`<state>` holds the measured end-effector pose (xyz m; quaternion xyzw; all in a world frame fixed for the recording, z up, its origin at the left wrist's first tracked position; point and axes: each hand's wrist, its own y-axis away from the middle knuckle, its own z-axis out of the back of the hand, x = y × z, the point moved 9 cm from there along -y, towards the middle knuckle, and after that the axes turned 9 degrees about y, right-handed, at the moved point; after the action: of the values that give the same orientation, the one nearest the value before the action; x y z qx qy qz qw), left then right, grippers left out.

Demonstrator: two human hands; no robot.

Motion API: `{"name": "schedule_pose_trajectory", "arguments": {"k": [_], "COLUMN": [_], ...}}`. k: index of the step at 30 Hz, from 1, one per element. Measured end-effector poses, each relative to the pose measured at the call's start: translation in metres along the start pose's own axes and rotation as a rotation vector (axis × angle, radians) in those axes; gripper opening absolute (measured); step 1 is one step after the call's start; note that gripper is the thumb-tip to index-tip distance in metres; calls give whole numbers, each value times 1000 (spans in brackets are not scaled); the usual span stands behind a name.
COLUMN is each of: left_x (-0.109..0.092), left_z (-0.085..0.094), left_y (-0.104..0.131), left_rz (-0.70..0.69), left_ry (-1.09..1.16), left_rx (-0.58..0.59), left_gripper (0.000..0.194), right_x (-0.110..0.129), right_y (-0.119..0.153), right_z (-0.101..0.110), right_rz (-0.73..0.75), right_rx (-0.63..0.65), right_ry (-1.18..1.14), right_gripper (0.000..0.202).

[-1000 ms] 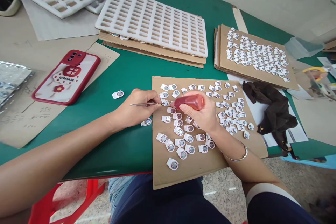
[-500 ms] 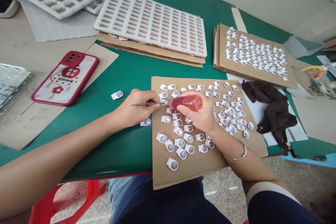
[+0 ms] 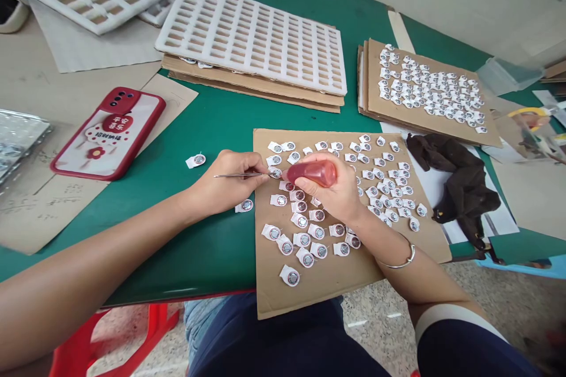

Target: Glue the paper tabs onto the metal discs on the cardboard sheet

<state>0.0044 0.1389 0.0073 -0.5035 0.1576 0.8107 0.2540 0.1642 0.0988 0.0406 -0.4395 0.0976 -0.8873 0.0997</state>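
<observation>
My left hand is closed on thin metal tweezers, whose tip reaches a small round silver part on a white tab at the left edge of a cardboard sheet. My right hand grips a red squeeze bottle tilted sideways, its narrow end pointing left, close to that same part. Many similar tabbed parts lie in loose rows on the cardboard, some hidden under my right hand. Two more, a tabbed part and another tabbed part, lie on the green table left of the sheet.
A red-cased phone lies to the left. Behind, a white slotted foam tray rests on cardboard. More tabbed parts cover a cardboard stack at right. Dark cloth lies beside the sheet, and a clear plastic box stands farther back.
Both hands keep nearly the same position at the same part. The whole view has shifted very slightly; nothing has visibly been picked up or let go.
</observation>
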Motion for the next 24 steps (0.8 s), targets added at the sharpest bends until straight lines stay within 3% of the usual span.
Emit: {"name": "schedule_pose_trajectory", "arguments": {"k": [13,24], "left_x": [-1,1], "left_z": [0,5], "left_y": [0,-5], "left_rz": [-21,54], "left_ry": [4,50], "left_rx": [-3,-24], "left_gripper": [8,11], "right_x": [1,5], "right_y": [2,1], "right_z": [0,-1], "right_rz": [17,60], "right_rx": [-4,1], "right_ry": [-9,4], "right_gripper": [31,33]}}
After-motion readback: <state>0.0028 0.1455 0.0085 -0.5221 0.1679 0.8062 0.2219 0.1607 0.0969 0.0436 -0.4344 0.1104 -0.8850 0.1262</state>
